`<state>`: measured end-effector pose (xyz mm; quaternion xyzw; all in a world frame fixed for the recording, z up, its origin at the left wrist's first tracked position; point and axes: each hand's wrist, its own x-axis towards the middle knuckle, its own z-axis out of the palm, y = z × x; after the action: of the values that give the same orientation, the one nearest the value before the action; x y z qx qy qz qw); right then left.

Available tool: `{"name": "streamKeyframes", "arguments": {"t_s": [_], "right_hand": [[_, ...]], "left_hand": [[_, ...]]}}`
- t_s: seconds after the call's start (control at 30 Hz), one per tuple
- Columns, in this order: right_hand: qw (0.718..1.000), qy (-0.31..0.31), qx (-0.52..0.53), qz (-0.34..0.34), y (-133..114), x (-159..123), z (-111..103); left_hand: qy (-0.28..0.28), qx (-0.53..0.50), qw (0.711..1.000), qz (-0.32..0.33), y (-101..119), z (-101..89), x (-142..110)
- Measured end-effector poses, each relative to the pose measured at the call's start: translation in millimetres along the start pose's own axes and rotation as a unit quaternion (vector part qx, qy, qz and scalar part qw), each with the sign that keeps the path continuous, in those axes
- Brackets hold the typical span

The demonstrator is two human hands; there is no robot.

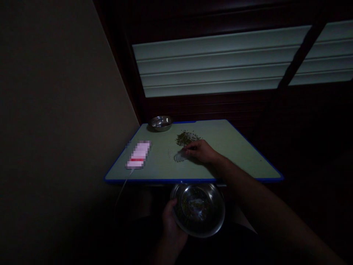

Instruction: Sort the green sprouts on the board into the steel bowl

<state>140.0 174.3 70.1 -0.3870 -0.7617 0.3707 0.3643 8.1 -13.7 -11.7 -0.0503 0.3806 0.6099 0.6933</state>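
Note:
My left hand (170, 220) grips the rim of a steel bowl (202, 195) held below the near edge of the table; a few small greenish grains and something pale lie inside it. My right hand (200, 151) rests palm down on the pale green table top (237, 147), fingers curled over a small whitish heap (179, 157) at its fingertips. Just beyond that hand lies a scattered pile of small dark green grains (186, 138).
A second, smaller steel bowl (160, 123) stands at the table's far left corner. A phone (138, 154) with a white cable lies at the left. A blue rim (193, 180) edges the table. A wall is at the left, a louvred window behind. The room is dim.

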Motion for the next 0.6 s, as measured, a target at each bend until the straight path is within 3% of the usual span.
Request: {"name": "streamKeyframes", "arguments": {"t_s": [0.33, 0.6], "right_hand": [[0.998, -0.045, 0.039, -0.003, -2.4, -2.6, 2.3], [0.986, -0.125, 0.104, 0.022, -2.8, -5.6, -2.9]], "left_hand": [[0.004, -0.015, 1.000, 0.007, 1.4, 2.3, -1.5], [0.019, -0.014, 1.000, 0.010, 1.9, 0.4, -0.2]]}}
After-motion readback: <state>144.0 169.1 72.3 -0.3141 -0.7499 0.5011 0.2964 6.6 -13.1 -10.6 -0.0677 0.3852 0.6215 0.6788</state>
